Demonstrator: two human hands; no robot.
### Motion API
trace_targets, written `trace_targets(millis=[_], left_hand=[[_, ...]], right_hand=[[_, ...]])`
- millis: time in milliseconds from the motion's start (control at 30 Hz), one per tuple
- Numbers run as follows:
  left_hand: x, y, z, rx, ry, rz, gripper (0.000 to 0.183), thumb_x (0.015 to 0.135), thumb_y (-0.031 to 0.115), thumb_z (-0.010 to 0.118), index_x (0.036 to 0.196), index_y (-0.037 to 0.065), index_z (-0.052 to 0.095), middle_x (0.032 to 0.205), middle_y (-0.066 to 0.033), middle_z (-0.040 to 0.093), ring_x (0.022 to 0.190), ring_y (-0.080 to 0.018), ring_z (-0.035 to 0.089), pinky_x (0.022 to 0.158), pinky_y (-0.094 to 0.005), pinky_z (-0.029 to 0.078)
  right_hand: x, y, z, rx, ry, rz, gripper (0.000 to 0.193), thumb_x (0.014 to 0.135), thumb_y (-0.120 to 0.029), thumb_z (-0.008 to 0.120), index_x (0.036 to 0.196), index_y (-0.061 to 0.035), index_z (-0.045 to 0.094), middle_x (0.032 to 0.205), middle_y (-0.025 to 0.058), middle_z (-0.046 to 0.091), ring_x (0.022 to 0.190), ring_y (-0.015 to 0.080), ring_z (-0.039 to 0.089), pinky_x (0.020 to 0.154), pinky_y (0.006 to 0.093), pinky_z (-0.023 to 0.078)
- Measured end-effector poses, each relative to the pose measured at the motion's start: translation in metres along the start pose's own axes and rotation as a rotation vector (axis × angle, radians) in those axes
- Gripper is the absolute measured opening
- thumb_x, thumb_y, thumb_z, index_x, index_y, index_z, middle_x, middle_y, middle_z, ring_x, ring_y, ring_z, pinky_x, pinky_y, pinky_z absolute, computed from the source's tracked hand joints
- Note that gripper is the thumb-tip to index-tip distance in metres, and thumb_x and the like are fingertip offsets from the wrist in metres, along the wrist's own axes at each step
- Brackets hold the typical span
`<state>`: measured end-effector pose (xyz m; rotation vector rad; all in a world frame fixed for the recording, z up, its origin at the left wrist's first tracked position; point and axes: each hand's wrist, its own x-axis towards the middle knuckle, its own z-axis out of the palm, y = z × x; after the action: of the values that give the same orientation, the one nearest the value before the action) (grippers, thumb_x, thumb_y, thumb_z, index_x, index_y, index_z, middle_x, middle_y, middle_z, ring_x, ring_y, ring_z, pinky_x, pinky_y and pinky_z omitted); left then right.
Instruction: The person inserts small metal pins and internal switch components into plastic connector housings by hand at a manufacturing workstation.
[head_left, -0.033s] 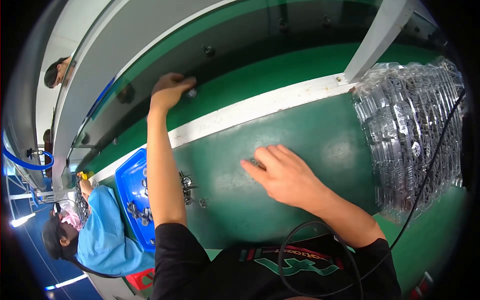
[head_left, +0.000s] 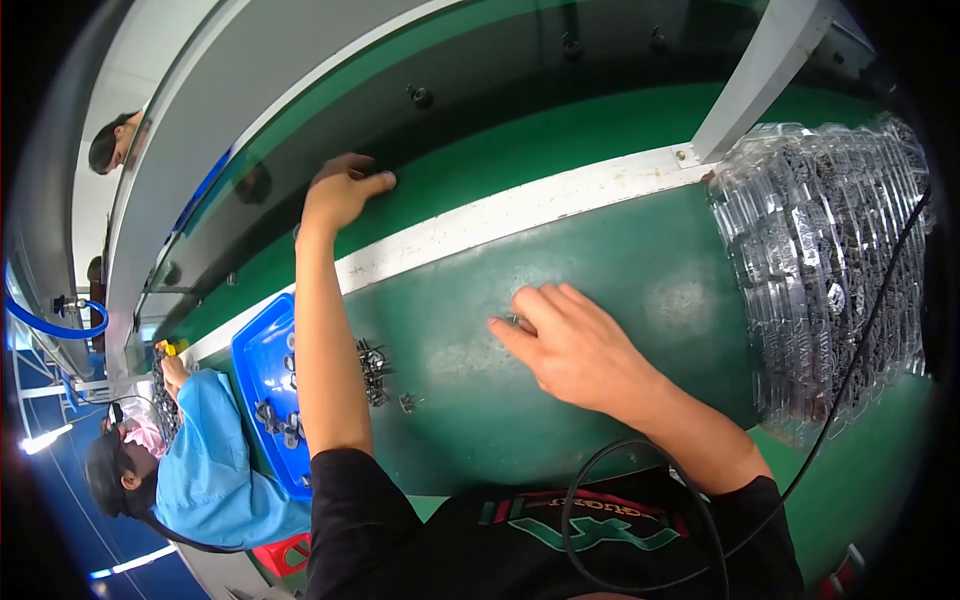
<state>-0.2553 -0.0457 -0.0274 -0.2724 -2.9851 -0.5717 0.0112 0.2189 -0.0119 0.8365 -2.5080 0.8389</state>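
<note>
Here, the right hand (head_left: 572, 342) pinched a small silvery metal part (head_left: 514, 320), mostly hidden, at the smooth green desk (head_left: 450, 310); spiky silver-and-dark metal pieces (head_left: 374, 374) lay clustered leftward. The left hand (head_left: 340, 198) had its thumb out above the flat green belt (head_left: 490, 160); its grip couldn't be told.

Left side: a co-worker (head_left: 215, 470) in a light blue top and dark cap (head_left: 105, 465) leans over the line, a hand near a small yellow object (head_left: 167, 349). Red stool (head_left: 281, 555) just beside that person. Farther up, another person's head (head_left: 115, 143) shows past the grey panel. Curved blue hose (head_left: 55, 327) at far left; lit tube (head_left: 46, 440) below it. Right side: pale post (head_left: 765, 75) stands on a scuffed white rail (head_left: 520, 217).
</note>
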Motion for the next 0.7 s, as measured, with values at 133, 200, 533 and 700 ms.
trace_targets(millis=[133, 200, 533, 700], left_hand=[[-0.053, 0.026, -0.022, -0.09, -0.063, -0.017, 0.041, 0.074, 0.022, 0.081, 0.108, 0.002, 0.071, 0.099, -0.0162, 0.072, 0.085, -0.028, 0.07, 0.081, -0.0357, 0.054], [-0.073, 0.048, -0.025, -0.075, -0.024, -0.041, 0.036, 0.076, 0.011, 0.077, 0.109, 0.001, 0.07, 0.1, -0.0142, 0.071, 0.082, -0.0217, 0.07, 0.079, -0.0314, 0.054], [-0.208, 0.136, -0.014, -1.468, -0.47, -0.199, 0.048, 0.08, -0.017, 0.065, 0.126, -0.006, 0.06, 0.102, -0.0107, 0.068, 0.093, -0.0156, 0.068, 0.082, -0.0272, 0.056], [-0.222, 0.134, -0.007, -1.32, -0.247, -0.003, 0.045, 0.083, -0.012, 0.07, 0.126, -0.003, 0.063, 0.103, -0.0072, 0.062, 0.094, -0.0135, 0.066, 0.078, -0.0245, 0.056]], right_hand=[[0.003, -0.002, 0.002, 0.047, -0.01, 0.069, 0.007, 0.078, -0.006, 0.061, 0.079, -0.0014, 0.057, 0.088, 0.0113, 0.046, 0.073, 0.0242, 0.052, 0.068, 0.0348, 0.046], [0.003, 0.0, 0.002, 0.107, 0.07, 0.115, 0.007, 0.078, -0.004, 0.063, 0.082, -0.0011, 0.058, 0.088, 0.0109, 0.047, 0.069, 0.0248, 0.054, 0.063, 0.0355, 0.048], [0.01, 0.004, -0.001, 0.537, 0.391, 0.3, 0.015, 0.083, 0.001, 0.071, 0.096, -0.0025, 0.067, 0.091, 0.0106, 0.065, 0.072, 0.0216, 0.065, 0.059, 0.0302, 0.051], [0.006, 0.002, 0.003, 0.771, 0.35, 0.392, 0.015, 0.082, 0.005, 0.071, 0.097, -0.0002, 0.067, 0.09, 0.0114, 0.069, 0.07, 0.0192, 0.065, 0.058, 0.0278, 0.052]])
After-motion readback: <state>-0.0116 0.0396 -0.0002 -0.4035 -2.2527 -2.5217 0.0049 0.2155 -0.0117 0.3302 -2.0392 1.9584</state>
